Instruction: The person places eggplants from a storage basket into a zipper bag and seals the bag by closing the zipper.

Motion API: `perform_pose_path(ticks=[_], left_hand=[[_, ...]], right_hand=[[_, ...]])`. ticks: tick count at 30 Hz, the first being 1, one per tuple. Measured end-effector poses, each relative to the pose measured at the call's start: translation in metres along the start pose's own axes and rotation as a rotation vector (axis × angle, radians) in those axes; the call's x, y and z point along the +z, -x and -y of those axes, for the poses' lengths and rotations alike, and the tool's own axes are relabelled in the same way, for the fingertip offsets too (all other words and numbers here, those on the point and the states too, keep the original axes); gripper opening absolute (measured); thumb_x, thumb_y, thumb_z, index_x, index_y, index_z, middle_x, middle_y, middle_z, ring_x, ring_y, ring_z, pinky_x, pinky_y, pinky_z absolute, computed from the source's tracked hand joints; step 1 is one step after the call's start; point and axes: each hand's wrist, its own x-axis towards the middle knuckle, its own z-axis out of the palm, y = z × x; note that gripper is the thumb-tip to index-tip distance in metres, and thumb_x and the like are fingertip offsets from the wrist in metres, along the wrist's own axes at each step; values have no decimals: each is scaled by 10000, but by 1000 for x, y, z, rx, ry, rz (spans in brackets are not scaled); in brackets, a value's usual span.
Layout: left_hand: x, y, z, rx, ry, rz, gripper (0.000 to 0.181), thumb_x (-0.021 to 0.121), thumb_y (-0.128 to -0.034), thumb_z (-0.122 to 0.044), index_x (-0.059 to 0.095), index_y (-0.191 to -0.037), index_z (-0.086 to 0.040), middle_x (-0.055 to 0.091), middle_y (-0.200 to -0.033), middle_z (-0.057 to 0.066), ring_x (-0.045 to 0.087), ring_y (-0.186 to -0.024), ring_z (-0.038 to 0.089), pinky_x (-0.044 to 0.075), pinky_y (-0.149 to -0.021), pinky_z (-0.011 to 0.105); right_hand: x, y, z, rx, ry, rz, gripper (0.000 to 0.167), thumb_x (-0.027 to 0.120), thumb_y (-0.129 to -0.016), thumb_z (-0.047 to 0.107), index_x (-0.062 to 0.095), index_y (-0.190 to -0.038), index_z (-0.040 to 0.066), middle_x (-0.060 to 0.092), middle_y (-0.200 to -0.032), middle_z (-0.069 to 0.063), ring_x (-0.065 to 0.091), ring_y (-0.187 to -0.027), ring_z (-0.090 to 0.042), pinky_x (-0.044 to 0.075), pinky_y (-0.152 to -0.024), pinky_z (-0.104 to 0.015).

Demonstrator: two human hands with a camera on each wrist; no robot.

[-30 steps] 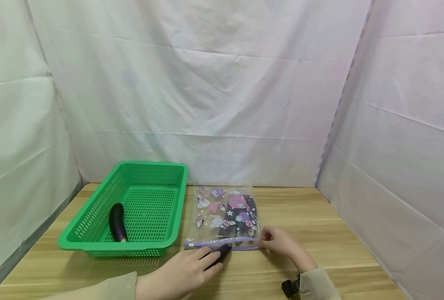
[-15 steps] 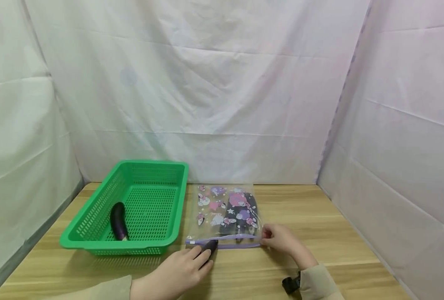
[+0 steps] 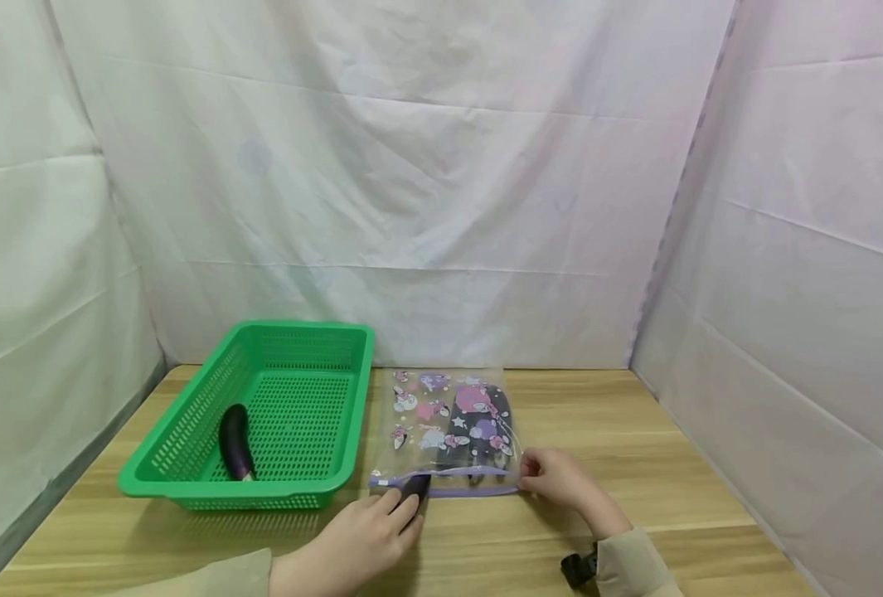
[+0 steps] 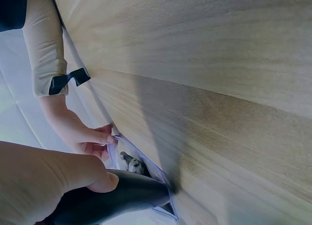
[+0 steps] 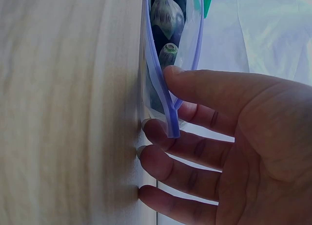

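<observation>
My left hand [image 3: 359,535] grips a dark purple eggplant [image 3: 415,487], whose far end sits in the mouth of a clear zip bag [image 3: 411,452] printed with pink and purple cartoon figures. In the left wrist view, the thumb lies along that eggplant [image 4: 122,196] and the end is within the purple-edged opening. At the opening's right corner, my right hand [image 3: 560,482] pinches the purple zip strip [image 5: 168,110] between thumb and fingers, and the mouth gapes. Inside the bag's right half lie other eggplants, their stem ends [image 5: 168,52] visible in the right wrist view.
A green perforated basket [image 3: 359,398] stands left of the bag, with one eggplant [image 3: 235,439] in it. White cloth walls [image 3: 441,182] enclose the wooden table [image 3: 635,448] at the back and both sides. A black strap [image 3: 579,569] is on the right wrist.
My left hand has shifted slightly left, taking the eggplant from in front of the bag's edge to its opening, with the end now in the mouth. The right hand stays at the corner.
</observation>
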Motion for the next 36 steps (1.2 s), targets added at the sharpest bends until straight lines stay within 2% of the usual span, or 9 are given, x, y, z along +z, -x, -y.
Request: perform_pose_path(ticks=[6,9,12,16,19,22,26,30,36], left_hand=[[6,1,-2,0,-3,36,364,425,-845,-41,762,-936,-144,668,-955,44,540,-718,175,483,-539,214],[10,2,-4,1,-8,38,324,474,-812,-60,762,-937,-140,661,-954,51,543,-726,178,483,-535,209],[12,1,-5,-12,-4,39,321,464,-831,-63,760,-931,-134,651,-955,55,539,-725,174,480,-525,212],[14,-2,-7,-41,3,46,409,361,-893,-36,759,-912,-132,645,-958,60,542,-725,169,481,-508,220],[17,-4,-8,-62,3,49,443,325,-899,-32,758,-904,-125,637,-950,60,542,-726,170,469,-485,225],[20,-6,-8,-76,-1,49,407,359,-879,-62,761,-907,-119,631,-942,56,533,-724,168,446,-463,222],[24,-8,-6,-66,-18,59,367,407,-867,-78,767,-909,-132,643,-953,52,542,-733,166,437,-467,209],[30,-10,-4,-76,-9,77,379,397,-867,-64,764,-920,-138,647,-971,56,551,-739,165,428,-445,214],[40,-10,-3,-94,-7,89,281,525,-828,-91,764,-967,-142,646,-1010,58,565,-769,172,443,-438,226]], right_hand=[[2,0,-1,-4,28,-4,193,728,-810,133,552,-742,170,527,-671,70,474,-589,-104,415,-529,-267],[4,1,-3,0,26,3,197,734,-810,138,553,-741,174,530,-671,74,480,-588,-102,421,-530,-266],[6,1,-4,-6,15,1,199,737,-808,134,555,-737,168,533,-669,72,482,-584,-102,426,-524,-267],[5,2,-4,-12,15,-7,197,735,-805,132,556,-734,169,532,-663,74,482,-576,-95,424,-523,-263],[5,2,-3,-17,17,-9,193,732,-806,127,557,-736,167,530,-660,75,482,-570,-93,423,-524,-264],[5,1,-3,-28,18,-11,192,732,-807,115,558,-738,160,529,-658,71,483,-564,-98,423,-519,-273],[6,0,-3,-31,17,-5,189,729,-810,111,560,-737,155,532,-658,68,485,-565,-104,423,-517,-275],[4,-1,-3,-17,-7,5,178,724,-815,113,565,-742,148,541,-669,62,492,-583,-110,432,-520,-273],[3,-1,-3,-25,-11,3,173,727,-812,107,568,-748,134,545,-675,55,497,-589,-124,436,-519,-276]])
